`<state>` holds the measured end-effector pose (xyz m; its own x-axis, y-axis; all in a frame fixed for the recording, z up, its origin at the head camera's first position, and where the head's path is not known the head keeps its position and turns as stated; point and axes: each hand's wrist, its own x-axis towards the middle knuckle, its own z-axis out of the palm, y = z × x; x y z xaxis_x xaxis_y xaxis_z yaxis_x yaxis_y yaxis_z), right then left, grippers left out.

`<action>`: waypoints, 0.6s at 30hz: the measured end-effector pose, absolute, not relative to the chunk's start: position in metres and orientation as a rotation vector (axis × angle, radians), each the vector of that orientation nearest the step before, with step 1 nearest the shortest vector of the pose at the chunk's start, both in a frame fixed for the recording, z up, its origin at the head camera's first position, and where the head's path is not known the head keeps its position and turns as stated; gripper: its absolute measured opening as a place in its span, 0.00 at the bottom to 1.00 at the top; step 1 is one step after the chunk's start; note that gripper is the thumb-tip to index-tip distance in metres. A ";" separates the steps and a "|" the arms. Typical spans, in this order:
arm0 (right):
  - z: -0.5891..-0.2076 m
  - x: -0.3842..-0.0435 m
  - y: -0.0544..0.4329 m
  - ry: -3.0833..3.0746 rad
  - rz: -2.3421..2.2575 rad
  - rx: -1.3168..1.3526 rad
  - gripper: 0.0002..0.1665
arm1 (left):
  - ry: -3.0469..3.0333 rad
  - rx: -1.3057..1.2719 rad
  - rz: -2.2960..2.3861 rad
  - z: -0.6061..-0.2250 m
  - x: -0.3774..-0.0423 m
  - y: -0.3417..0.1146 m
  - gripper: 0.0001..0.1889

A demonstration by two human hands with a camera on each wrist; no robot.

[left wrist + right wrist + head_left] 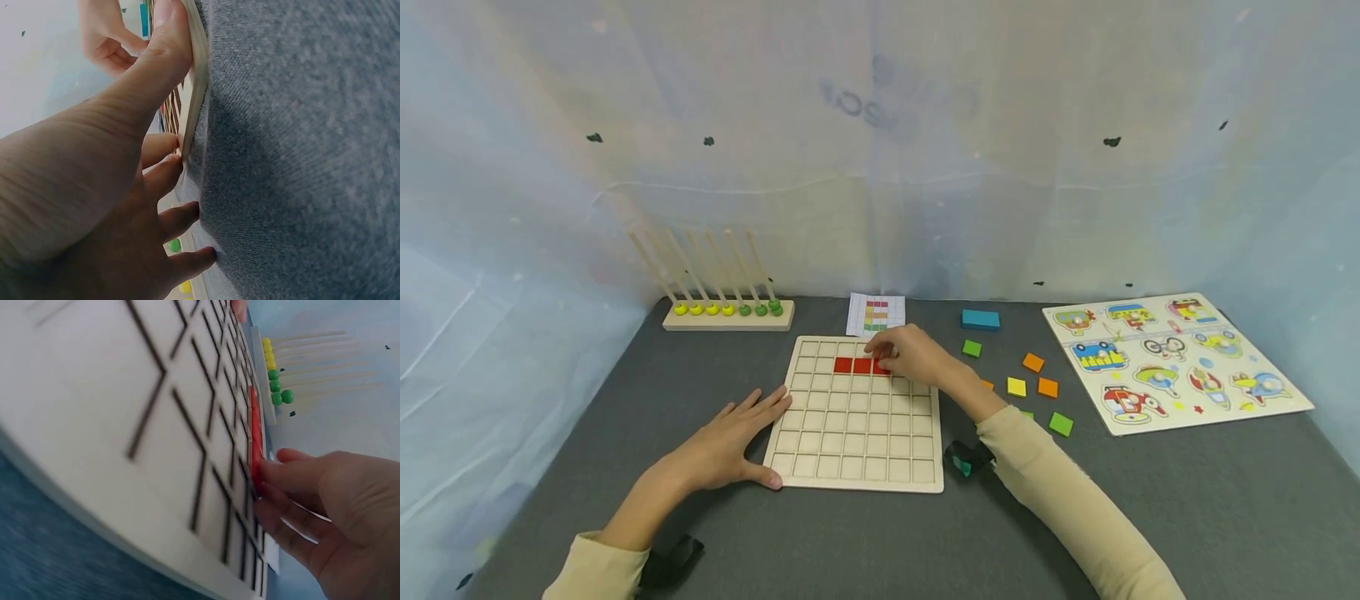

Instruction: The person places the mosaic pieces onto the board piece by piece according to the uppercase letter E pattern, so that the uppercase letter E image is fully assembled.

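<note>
A pale wooden grid board (853,490) lies flat on the grey table. Several red square tiles (843,365) sit in a row in its upper part. My right hand (913,354) reaches over that row, thumb and fingertips curled at the rightmost red tile (879,367) in a pinch. In the right wrist view, the thumb touches the red row (255,434), and the fingers partly hide its end. My left hand (726,446) lies spread at the board's left edge, with the thumb (165,53) on the near corner and fingertips along the side.
Loose green, yellow and orange tiles (1017,387) lie right of the board, below a blue block (981,320). A printed pattern card (855,315) lies behind the board. A pegged bead stand (730,321) is at back left, a vehicle puzzle (1123,427) at right.
</note>
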<state>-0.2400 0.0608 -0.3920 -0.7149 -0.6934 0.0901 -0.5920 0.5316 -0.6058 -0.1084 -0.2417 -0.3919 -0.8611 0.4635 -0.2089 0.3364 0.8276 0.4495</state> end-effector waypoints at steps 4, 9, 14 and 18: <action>-0.383 -0.239 0.064 2.623 -0.880 -1.141 0.14 | 2.706 0.615 0.567 -0.390 -0.108 -0.241 0.60; -0.373 -0.235 0.077 2.661 -0.884 -1.149 0.14 | 2.706 0.609 0.553 -0.389 -0.108 -0.239 0.60; -0.368 -0.229 0.098 2.661 -0.906 -1.121 0.15 | 2.702 0.604 0.553 -0.388 -0.108 -0.239 0.60; -0.367 -0.224 0.119 2.666 -0.923 -1.050 0.16 | 2.702 0.603 0.552 -0.389 -0.108 -0.240 0.60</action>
